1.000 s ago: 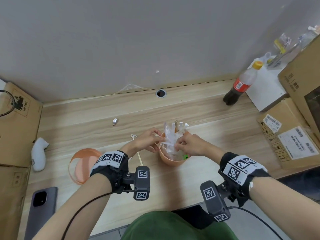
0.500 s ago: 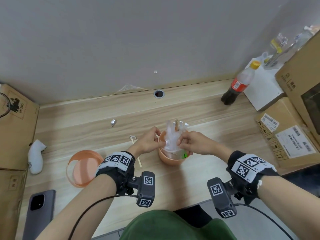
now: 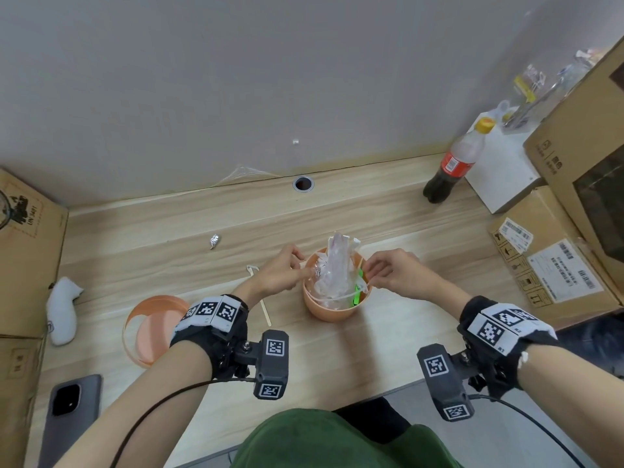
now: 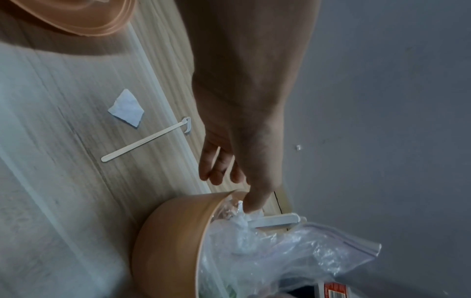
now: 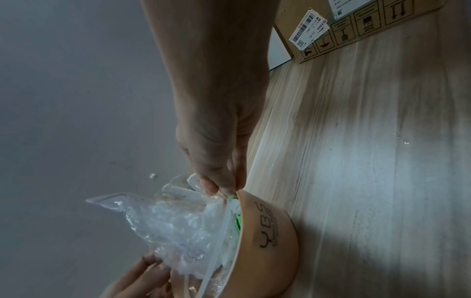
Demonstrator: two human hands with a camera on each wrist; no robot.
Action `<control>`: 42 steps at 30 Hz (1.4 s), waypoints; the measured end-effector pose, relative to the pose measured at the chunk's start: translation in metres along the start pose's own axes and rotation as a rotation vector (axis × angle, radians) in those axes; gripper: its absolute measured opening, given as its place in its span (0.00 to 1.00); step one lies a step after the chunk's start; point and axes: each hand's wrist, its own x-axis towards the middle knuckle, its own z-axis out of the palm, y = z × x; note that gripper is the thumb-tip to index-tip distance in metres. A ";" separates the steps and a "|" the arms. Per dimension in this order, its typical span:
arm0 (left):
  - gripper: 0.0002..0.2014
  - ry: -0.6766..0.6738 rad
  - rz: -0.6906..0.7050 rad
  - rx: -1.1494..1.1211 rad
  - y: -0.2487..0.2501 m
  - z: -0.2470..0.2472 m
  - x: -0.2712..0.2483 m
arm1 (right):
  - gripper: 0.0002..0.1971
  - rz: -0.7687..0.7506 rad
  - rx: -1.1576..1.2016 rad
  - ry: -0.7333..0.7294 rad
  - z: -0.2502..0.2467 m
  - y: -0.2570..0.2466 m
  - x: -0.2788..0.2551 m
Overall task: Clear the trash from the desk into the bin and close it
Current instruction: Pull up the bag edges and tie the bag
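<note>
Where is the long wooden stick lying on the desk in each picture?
Head: wooden stick lies mid-frame, just behind the left hand.
Left wrist: stick lies left of centre, beside a white paper scrap.
Right wrist: not in it.
Shared landmark: the orange bin.

Counts on the desk (image 3: 388, 349)
One bin (image 3: 332, 307), one lid (image 3: 153, 327), one wooden stick (image 3: 265, 310), one foil scrap (image 3: 214, 240), one bottle (image 3: 454, 165), one phone (image 3: 69, 422).
</note>
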 end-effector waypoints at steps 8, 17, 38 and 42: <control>0.04 -0.232 0.213 0.124 0.005 -0.002 -0.011 | 0.06 -0.117 -0.240 -0.011 0.014 -0.015 0.003; 0.08 -0.161 0.290 0.619 0.017 0.009 -0.003 | 0.07 -0.112 -0.346 -0.064 0.021 -0.009 0.008; 0.15 0.104 0.191 0.837 0.036 0.026 0.024 | 0.22 -0.331 0.122 0.253 -0.005 -0.033 0.002; 0.11 0.091 0.183 0.912 0.034 0.028 0.027 | 0.20 -0.426 -0.157 0.209 -0.005 -0.043 0.014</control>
